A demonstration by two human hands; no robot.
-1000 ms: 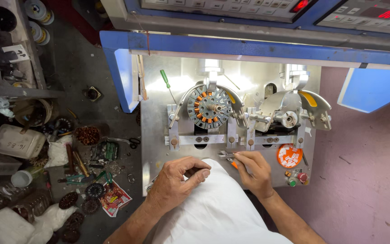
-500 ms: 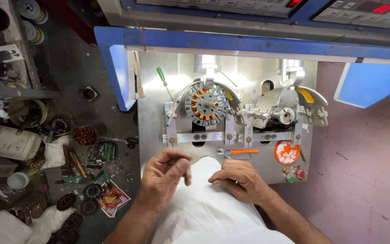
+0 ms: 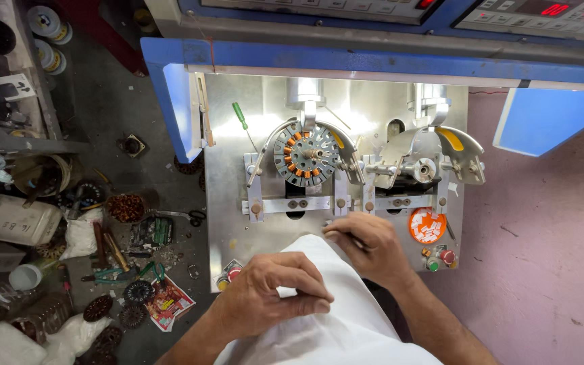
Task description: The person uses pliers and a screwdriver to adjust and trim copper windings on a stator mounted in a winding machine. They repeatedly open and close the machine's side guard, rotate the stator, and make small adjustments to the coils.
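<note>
Both hands, left hand (image 3: 275,290) and right hand (image 3: 366,247), pinch white cloth (image 3: 332,324) beneath them.

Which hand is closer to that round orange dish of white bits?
The right hand, just left of the orange dish. The left hand sits lower and farther left, on the white cloth.

Stator (image 3: 305,154) and clamps (image 3: 336,201) block ahead
</note>
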